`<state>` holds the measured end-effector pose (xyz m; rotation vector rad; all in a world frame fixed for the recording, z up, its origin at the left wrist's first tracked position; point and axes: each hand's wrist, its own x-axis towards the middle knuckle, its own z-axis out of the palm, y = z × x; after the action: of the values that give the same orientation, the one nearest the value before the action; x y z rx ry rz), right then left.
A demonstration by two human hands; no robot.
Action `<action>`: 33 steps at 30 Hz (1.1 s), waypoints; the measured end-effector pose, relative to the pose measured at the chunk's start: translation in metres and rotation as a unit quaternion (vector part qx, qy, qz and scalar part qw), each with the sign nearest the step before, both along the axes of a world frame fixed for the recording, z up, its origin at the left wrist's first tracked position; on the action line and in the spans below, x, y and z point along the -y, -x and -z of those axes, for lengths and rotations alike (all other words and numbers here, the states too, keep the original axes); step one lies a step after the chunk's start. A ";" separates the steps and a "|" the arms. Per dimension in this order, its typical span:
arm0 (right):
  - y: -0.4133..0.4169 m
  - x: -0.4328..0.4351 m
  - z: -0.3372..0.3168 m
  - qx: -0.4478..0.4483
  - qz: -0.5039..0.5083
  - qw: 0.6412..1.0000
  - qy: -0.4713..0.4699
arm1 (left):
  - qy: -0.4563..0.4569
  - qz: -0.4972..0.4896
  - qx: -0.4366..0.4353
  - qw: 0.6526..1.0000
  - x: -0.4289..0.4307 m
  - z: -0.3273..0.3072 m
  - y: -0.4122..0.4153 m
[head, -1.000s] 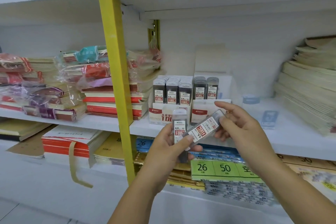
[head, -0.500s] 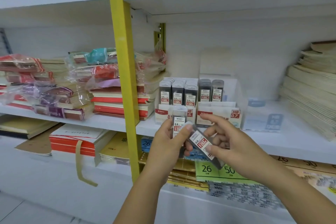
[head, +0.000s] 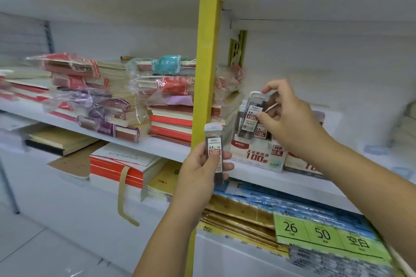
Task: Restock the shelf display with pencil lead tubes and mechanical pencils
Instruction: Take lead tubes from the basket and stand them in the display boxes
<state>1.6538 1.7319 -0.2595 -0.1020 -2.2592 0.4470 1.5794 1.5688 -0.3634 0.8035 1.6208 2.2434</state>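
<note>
Setting: A person faces white shop shelves, both bare forearms reaching up from the bottom of the view, with a yellow post (head: 206, 74) dividing the bays.
Left hand: The left hand (head: 200, 171) is curled round an upright tube (head: 214, 141) of pencil lead. The thumb lies across its label and the fingers wrap behind. The tube has a white cap and a "0.5 HB" label, and is held in front of the post, short of the middle shelf (head: 157, 145).
Right hand: The right hand (head: 286, 117) reaches over the shelf and pinches a tilted tube (head: 253, 112), forefinger on the cap and thumb on its right edge, the other fingers loosely bent behind.
Where the tube sits: The tilted tube leans over the display box (head: 258, 157), with its lower end at the row of tubes (head: 262, 134) standing inside. Blur hides whether it is seated among them.
Display box: White card with red "100" print and an "HB 0.5" mark, it stands on the middle shelf just right of the post. A second box (head: 301, 165) sits beside it, partly hidden by the right forearm.
Left bay: Stacks of notebooks (head: 171, 101), several in clear plastic wrap, fill the same shelf.
Below: More notebooks and gold packets lie on the lower shelf, fronted by green price labels (head: 324, 231) reading 26 and 50.
</note>
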 end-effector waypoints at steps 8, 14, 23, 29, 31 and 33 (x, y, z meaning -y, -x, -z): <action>0.021 -0.004 0.001 0.040 0.018 0.999 -0.002 | 0.007 0.008 -0.001 1.000 0.007 0.001 0.006; 0.026 -0.005 0.008 0.079 0.133 0.978 -0.142 | 0.016 0.013 -0.012 1.000 0.008 0.001 0.004; -0.003 0.015 0.017 0.049 -0.038 0.995 0.072 | 0.036 0.056 -0.049 0.997 0.007 -0.001 -0.006; -0.017 0.028 0.030 0.050 -0.119 0.965 0.230 | 0.028 0.095 -0.032 0.995 0.002 0.000 -0.015; -0.021 0.023 0.030 0.021 -0.113 0.955 0.272 | 0.030 0.099 -0.019 0.994 0.002 0.002 -0.014; -0.025 0.018 0.026 0.005 -0.113 0.950 0.292 | 0.040 0.076 -0.024 0.996 0.001 0.004 -0.014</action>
<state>1.6788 1.7141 -0.2857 -0.1462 -2.0861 1.2334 1.5932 1.5679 -0.3677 0.9324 1.5998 2.0577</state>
